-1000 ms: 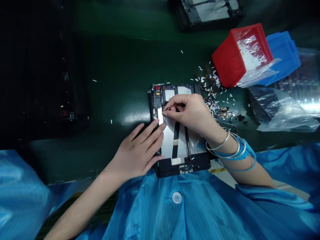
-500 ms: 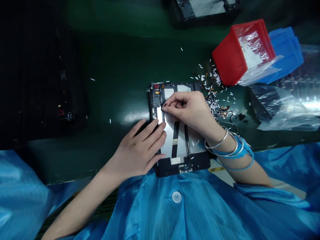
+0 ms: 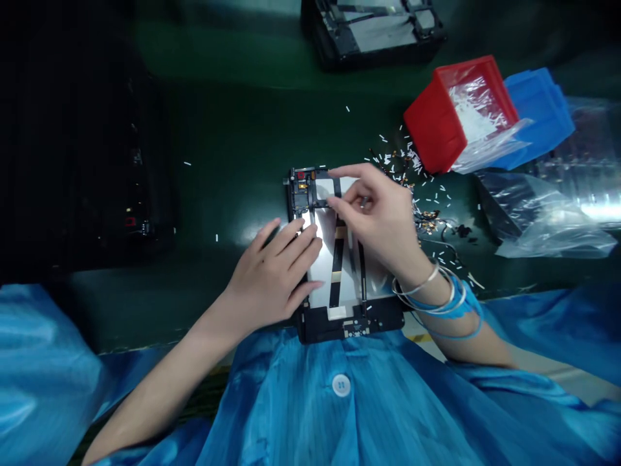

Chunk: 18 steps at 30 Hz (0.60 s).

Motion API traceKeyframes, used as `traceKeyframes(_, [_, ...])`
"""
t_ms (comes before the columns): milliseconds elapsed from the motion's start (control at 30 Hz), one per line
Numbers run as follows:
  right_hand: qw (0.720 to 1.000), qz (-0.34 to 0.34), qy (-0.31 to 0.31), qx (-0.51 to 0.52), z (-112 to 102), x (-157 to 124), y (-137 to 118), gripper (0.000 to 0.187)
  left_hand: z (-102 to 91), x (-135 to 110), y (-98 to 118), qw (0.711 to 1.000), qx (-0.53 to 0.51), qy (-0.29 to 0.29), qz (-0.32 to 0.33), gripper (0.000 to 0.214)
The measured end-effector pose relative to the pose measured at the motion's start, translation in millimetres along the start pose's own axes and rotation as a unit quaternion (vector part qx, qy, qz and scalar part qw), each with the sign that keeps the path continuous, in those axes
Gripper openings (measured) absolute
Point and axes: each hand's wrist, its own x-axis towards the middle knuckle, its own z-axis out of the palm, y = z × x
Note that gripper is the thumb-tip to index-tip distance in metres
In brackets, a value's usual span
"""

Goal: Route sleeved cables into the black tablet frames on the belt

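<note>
An opened tablet (image 3: 317, 275) lies at the table's near edge, its silver battery area crossed by a dark flat cable (image 3: 337, 259). Small boards and connectors sit in its upper left corner. My left hand (image 3: 266, 278) rests on the tablet's left side with fingers stretched out, hiding part of that edge. Over the upper part is my right hand (image 3: 378, 207), thumb and index finger apart with nothing visible between them. Its other fingers are curled, and something small and shiny shows among them.
White strips and tangled small cables (image 3: 427, 220) lie right of the tablet. Beyond them stand a red bin (image 3: 431, 123) holding white strips and a blue bin (image 3: 543, 116), with clear plastic bags (image 3: 548, 220) nearby. More tablet units (image 3: 378, 55) are stacked at the back; dark units (image 3: 140, 194) stand left.
My right thumb and index finger have parted from their pinch near the tablet's left side, and the hand has shifted slightly. My left hand stays on the edge. The camera view has shifted a little.
</note>
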Motion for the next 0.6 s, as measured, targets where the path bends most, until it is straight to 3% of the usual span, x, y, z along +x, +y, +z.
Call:
traceKeyframes(133, [0.995,-0.002,0.09,-0.044,-27,-30,12,0.022,-3.7,9,-4,0.998,-0.024,-0.001,-0.066,0.038])
traceKeyframes(200, [0.989,0.014,0.114,-0.09,-39,-51,26,0.021,-5.6,1,0,0.988,-0.068,0.041,-0.132,0.038])
traceKeyframes(300, [0.977,0.08,0.08,-0.182,-45,-82,47,0.03,-0.6,-25,19,0.953,-0.08,0.12,-0.267,0.039])
traceKeyframes(367, [0.974,0.112,0.028,-0.197,-42,-96,53,0.04,7.2,-42,39,0.94,-0.088,0.115,-0.31,0.038])
traceKeyframes(500, [0.987,0.126,-0.016,-0.099,-30,-101,45,0.052,13.3,-58,71,0.914,-0.189,0.077,-0.35,0.054])
traceKeyframes(600, [0.993,0.1,-0.03,0.061,-27,-92,35,0.05,1.8,-55,71,0.846,-0.304,0.108,-0.424,0.054])
